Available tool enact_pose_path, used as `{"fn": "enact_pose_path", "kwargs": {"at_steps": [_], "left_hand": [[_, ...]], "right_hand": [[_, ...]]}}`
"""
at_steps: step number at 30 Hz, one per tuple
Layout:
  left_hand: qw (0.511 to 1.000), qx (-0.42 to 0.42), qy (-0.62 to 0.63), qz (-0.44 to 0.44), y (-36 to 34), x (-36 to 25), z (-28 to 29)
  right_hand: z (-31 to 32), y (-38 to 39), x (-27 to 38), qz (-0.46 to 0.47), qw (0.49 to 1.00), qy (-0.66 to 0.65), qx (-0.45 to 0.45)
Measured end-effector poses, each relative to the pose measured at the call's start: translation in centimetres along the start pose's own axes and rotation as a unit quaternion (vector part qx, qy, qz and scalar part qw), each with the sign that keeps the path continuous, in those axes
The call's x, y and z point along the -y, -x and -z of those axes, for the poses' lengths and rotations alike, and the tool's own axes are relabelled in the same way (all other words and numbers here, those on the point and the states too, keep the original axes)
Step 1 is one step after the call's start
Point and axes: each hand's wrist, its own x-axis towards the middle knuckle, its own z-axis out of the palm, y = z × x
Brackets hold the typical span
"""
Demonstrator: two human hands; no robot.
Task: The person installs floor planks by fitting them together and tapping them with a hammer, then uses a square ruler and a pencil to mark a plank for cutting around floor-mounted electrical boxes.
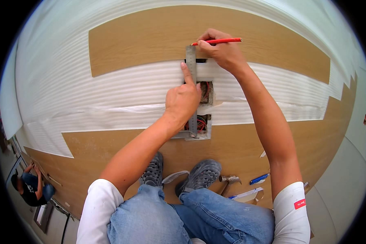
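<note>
On my feed, the right hand (223, 52) pinches a red pencil (227, 40); the left hand (183, 99), forefinger outstretched, clasps a metal ruler (194, 74) beneath it.

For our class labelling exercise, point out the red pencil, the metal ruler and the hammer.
Red pencil (224, 40), head view: middle of its shaft.
Metal ruler (193, 68), head view: upper part of its blade.
Hammer (230, 179), head view: its metal head.

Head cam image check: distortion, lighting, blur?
Head view: fisheye bows the upper wood-look plank into an arc, corners black; head view: bright, diffuse light, no strong glare; head view: red pencil and metal square fairly crisp, crouching person near the left rim small and warped.
</note>
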Motion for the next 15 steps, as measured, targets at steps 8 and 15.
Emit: {"fn": "enact_pose_path", "kwargs": {"at_steps": [8, 15], "left_hand": [[0.972, 0.183, 0.074, -0.127, 2.5, 2.3, 8.5], [0.955, 0.194, 0.22, 0.043, -3.6, 3.3, 13.7]], "right_hand": [[2.0, 6.6, 0.6, 0.123, 0.985, -0.075, -0.091], [-0.9, 7.6, 0.4, 0.303, 0.923, 0.215, -0.099]]}}
